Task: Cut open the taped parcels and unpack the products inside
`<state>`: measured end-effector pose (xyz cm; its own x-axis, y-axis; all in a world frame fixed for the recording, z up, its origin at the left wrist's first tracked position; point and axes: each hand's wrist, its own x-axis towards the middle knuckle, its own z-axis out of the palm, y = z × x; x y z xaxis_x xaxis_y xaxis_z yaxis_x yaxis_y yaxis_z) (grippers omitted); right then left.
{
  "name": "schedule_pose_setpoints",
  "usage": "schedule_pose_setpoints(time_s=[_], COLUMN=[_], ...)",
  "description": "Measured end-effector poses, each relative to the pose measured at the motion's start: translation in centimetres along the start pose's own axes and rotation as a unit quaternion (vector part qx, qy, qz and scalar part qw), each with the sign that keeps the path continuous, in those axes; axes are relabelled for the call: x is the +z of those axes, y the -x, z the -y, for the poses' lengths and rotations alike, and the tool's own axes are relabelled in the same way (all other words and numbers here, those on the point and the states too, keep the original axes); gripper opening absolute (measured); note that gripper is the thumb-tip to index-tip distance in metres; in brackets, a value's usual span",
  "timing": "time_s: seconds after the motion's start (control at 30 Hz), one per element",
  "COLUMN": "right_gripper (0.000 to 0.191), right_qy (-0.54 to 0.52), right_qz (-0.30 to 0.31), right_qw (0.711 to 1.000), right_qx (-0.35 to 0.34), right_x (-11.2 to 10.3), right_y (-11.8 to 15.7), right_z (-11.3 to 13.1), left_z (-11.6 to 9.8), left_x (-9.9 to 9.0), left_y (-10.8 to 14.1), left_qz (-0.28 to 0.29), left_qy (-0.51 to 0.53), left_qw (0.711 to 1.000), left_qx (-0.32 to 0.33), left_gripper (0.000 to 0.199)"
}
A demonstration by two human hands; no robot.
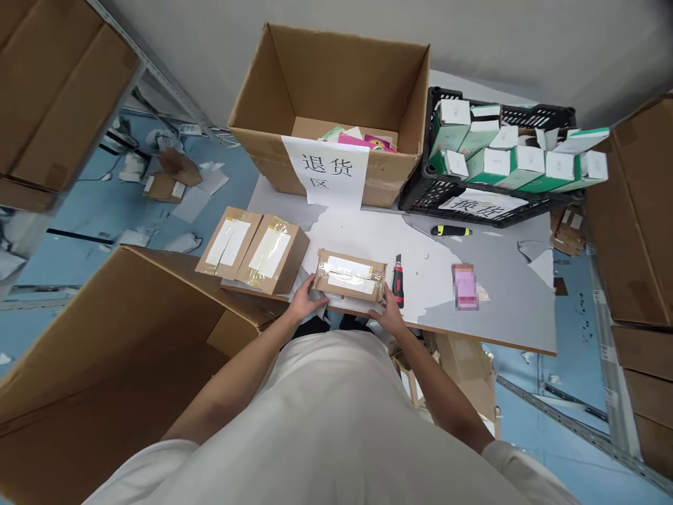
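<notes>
While a small box (350, 275), seemingly unopened, is being gripped at its ends by the left hand (306, 301) and the right hand (390, 313) at the front of the desk (515, 308), two closed boxes (256, 249) are being left untouched to its left, a red knife (398, 282) to its right.

One head-height view, forward and steeply down over the white shirt (336, 414) onto the nearby table (512, 273)

I wear a plain white top (336, 421) with 2 short sleeves (152, 466), my left hand (306, 301) and right hand (390, 315) bare.
</notes>
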<state>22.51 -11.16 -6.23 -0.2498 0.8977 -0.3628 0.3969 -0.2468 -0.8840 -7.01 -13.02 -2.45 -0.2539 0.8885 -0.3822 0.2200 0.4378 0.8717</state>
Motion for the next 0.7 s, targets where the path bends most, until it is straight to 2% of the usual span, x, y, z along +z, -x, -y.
schedule_pose_setpoints(time_s=[0.17, 0.27, 0.43, 0.6, 0.7], right_gripper=[0.095, 0.083, 0.069, 0.067, 0.067], right_qy=[-0.031, -0.065, -0.093, -0.098, -0.07], right_qz=[-0.034, -0.059, -0.093, -0.111, -0.13], right_qw=[0.999, 0.995, 0.991, 0.989, 0.989], right_qx=[0.026, 0.04, 0.03, 0.013, 0.029], right_x=[0.4, 1.1, 1.4, 0.1, -0.4], right_y=[-0.4, -0.6, -0.3, 0.2, -0.5], right_z=[0.9, 2.0, 3.5, 4.4, 4.3], left_z=[1.0, 1.4, 1.0, -1.0, -1.2], left_x=[-0.8, -0.5, -0.4, -1.1, -0.6], left_y=[-1.7, -2.3, -2.4, -3.0, -3.8], left_qz=[0.068, 0.085, 0.097, 0.058, 0.063], left_qy=[-0.036, -0.036, -0.02, -0.105, -0.15], left_qw=[0.997, 0.995, 0.994, 0.988, 0.981], left_qx=[0.025, 0.028, 0.036, 0.099, 0.104], left_gripper=[0.072, 0.067, 0.062, 0.046, 0.041])
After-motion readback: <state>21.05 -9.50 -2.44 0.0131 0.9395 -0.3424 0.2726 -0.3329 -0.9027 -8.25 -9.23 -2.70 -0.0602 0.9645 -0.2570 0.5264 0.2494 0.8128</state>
